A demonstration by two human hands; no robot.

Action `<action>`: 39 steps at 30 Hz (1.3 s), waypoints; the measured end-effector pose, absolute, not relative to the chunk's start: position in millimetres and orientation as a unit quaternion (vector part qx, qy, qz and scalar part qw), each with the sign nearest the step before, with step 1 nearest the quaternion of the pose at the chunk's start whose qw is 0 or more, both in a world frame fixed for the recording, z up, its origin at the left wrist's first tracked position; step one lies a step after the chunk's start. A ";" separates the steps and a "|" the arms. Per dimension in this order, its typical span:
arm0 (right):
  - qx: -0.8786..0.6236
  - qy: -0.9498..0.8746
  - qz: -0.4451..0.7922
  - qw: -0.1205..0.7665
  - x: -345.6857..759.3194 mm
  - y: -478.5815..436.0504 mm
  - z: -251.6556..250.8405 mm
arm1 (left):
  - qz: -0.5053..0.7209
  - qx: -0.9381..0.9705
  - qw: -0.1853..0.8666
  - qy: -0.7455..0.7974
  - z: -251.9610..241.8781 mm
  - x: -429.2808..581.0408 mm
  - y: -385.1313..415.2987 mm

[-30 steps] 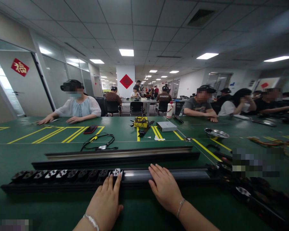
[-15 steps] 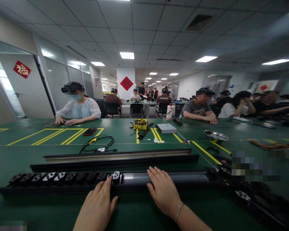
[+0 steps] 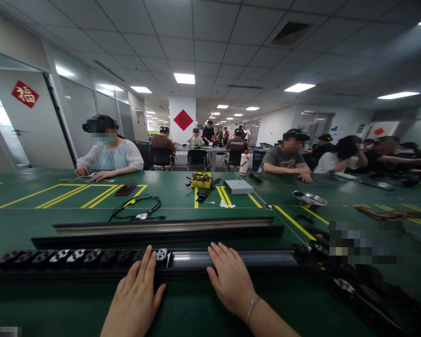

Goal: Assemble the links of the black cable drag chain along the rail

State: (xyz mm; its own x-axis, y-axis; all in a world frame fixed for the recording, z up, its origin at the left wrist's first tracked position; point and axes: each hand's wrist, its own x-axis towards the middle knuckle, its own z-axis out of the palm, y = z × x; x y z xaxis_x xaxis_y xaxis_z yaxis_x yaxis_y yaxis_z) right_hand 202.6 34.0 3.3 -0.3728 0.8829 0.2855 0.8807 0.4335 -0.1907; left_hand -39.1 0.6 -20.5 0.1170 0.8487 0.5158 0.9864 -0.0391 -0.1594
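Observation:
A long black power track (image 3: 266, 258) lies across the table in front of me. Several socket modules (image 3: 61, 257), mostly dark with a few pale faces, fill its left half, while its right half shows a smooth, shiny strip. My left hand (image 3: 133, 290) is open, its straight fingers resting over the track beside a white-faced socket module (image 3: 162, 256), the rightmost in the row. Flat on the shiny part lies my right hand (image 3: 231, 276), fingers stretched and thumb apart, holding nothing. The left fingers partly cover the modules beneath them.
Behind the track lies a second black rail (image 3: 168, 228). Farther off are a cable (image 3: 136, 206), a phone (image 3: 125, 189), a yellow box (image 3: 201, 179), a grey box (image 3: 238, 187) and a metal bowl (image 3: 309, 198). Dark parts (image 3: 358, 285) crowd the right; people sit across the table.
The whole view has shifted slightly left. My left hand has slid a little left and forward along the modules; the right hand stays in place on the track.

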 end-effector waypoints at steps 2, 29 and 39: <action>-0.532 -0.828 0.007 0.174 202.8 33.9 3.4 | -0.138 -0.702 0.252 -0.652 -18.7 -38.4 0.2; -0.536 -0.829 0.000 0.160 202.5 33.6 3.5 | -0.112 -0.788 0.255 -0.549 -18.3 -66.4 15.5; -0.537 -0.828 0.000 0.161 202.8 34.1 3.2 | -0.125 -0.788 0.262 -0.543 -20.6 -67.2 15.6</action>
